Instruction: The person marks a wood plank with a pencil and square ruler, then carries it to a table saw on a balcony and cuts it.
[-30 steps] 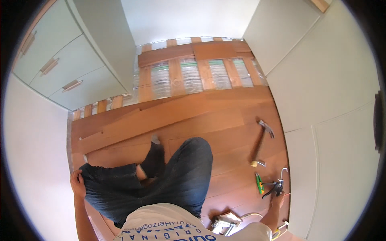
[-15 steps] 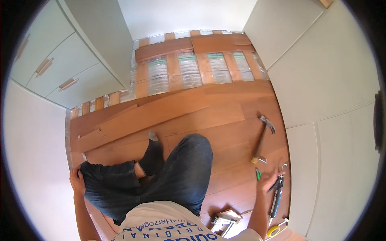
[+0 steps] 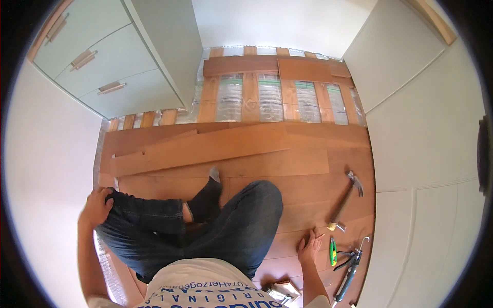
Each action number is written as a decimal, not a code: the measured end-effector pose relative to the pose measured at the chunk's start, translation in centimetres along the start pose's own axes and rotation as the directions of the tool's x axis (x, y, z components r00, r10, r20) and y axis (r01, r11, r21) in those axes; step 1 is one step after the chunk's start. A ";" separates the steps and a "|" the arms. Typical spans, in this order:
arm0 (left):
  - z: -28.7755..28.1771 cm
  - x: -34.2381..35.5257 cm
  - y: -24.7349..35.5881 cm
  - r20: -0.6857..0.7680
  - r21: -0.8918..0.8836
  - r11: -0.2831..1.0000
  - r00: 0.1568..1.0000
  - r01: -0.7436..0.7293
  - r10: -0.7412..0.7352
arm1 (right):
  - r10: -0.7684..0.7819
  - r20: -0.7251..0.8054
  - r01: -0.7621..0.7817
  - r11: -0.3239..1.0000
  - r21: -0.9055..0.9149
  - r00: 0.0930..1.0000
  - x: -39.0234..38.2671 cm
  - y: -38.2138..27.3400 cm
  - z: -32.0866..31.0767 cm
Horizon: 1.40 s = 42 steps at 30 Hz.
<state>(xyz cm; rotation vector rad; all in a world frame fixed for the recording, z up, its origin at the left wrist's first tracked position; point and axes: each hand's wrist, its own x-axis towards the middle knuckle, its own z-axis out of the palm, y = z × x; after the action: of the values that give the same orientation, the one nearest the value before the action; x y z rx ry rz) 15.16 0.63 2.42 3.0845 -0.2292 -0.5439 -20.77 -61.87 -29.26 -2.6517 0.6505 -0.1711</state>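
- I sat on the wooden floor (image 3: pixel 308 169) mid-reach for a tool; my right hand (image 3: pixel 309 248) lay open, fingers spread flat on the boards, holding nothing.
- The green utility knife (image 3: pixel 333 251) lay just right of that hand, the hammer (image 3: pixel 345 202) farther off.
- Next, I judged, called for a short rightward reach.
- My left hand (image 3: pixel 96 205) rested open on my knee.

- Floorboards (image 3: pixel 308 154) look like warm wood to me, smooth with a soft satin sheen.
- Hammer (image 3: pixel 345 201): wooden handle, dull metal head.
- Small cutter (image 3: pixel 333 251) is glossy green plastic.
- Jeans (image 3: pixel 241 226) are matt denim cloth, sock (image 3: pixel 205 197) knit fabric.
- Foil underlay (image 3: pixel 269 100) between the joists is shiny and crinkly.
- Cabinet fronts (image 3: pixel 118 66) look matt painted.
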 end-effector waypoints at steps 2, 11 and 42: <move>-5.4 2.4 6.3 0.150 -0.063 0.991 0.980 -0.120 0.128 | -0.017 0.013 0.017 1.000 -0.026 1.000 -1.1 0.7 0.9; -7.1 22.9 39.0 0.406 -0.065 0.442 0.381 -0.895 0.830 | -0.018 0.013 0.019 0.996 -0.082 1.000 -1.6 2.0 1.1; -10.8 14.2 55.3 0.390 -0.275 0.089 -0.026 -0.957 0.921 | 0.121 0.074 -0.113 0.988 -0.103 0.990 -1.9 3.6 0.2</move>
<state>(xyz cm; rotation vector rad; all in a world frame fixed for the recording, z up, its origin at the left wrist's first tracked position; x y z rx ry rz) 24.15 -56.35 9.19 1.7929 -2.1743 -1.0770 -23.93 -63.82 -30.92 -2.6883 0.8049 0.0008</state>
